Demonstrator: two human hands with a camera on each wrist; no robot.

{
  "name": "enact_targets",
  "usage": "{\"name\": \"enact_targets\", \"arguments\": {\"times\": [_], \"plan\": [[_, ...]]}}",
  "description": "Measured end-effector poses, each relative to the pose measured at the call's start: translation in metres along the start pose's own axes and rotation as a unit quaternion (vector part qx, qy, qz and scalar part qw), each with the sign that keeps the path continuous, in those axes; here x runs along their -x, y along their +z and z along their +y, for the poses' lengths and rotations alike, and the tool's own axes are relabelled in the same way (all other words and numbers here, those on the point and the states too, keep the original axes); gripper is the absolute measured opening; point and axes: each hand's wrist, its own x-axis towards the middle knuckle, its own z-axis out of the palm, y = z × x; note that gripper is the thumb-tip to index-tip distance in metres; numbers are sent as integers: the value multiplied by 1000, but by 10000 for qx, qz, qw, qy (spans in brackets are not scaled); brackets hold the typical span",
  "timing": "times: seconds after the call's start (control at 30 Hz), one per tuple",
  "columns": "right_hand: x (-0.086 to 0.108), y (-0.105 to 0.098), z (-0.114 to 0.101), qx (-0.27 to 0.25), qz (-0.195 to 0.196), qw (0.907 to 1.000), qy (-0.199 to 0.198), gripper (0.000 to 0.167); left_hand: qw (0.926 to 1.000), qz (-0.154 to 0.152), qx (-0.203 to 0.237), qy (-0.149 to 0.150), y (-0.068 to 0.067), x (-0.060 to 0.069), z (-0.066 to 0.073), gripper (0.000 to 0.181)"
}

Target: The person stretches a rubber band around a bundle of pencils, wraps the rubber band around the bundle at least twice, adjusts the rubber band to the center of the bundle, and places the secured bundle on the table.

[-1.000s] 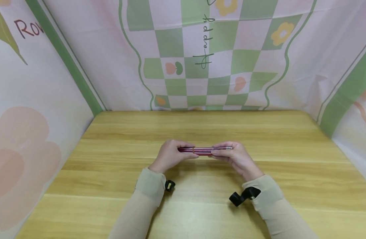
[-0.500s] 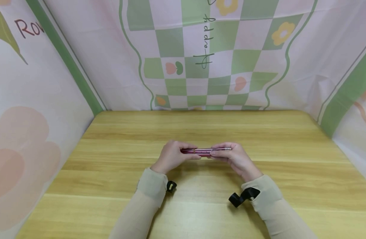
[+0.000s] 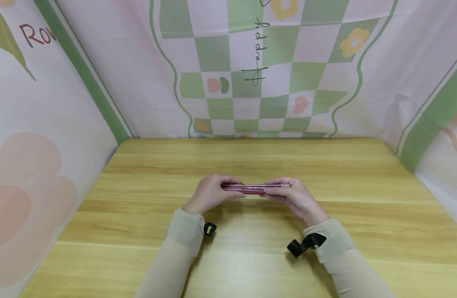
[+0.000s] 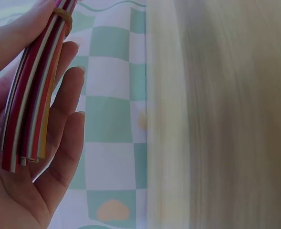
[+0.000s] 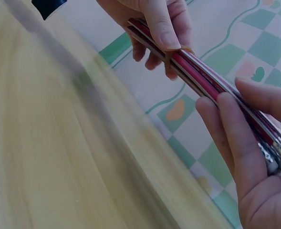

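A bundle of pencils (image 3: 253, 188), mostly red and maroon with pale stripes, is held level above the wooden table. Around it, left of the middle, sits a brownish rubber band (image 4: 63, 19). My left hand (image 3: 207, 193) grips the left part, thumb close to the band; flat, unsharpened pencil ends (image 4: 28, 160) point into its palm. At the other end my right hand (image 3: 297, 196) pinches the bundle between thumb and fingers. Metal ferrules with erasers (image 5: 277, 155) lie near the right palm. The fingers partly hide both ends in the head view.
Below the hands spreads a wood-grain table (image 3: 250, 256). A patterned cloth (image 3: 247, 99) with green checks hangs behind its far edge, and printed cloth walls stand at both sides. Black wrist mounts (image 3: 209, 229) stick out from both sleeves.
My left hand moved slightly right, then back left along the bundle, baring a little more of the banded part. The right hand stays nearly still with its grip kept.
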Motion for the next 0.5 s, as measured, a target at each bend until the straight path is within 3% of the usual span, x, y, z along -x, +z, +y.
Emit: {"name": "enact_targets", "arguments": {"times": [0.23,0.5], "plan": [[1,-4,-1,316,-192,9993,40,29,9996,99,-114,227,0,-1,0,29],[0,0,0,162,-239,9995,-157,32,9976,312,-373,484,6,-1,4,30]]}}
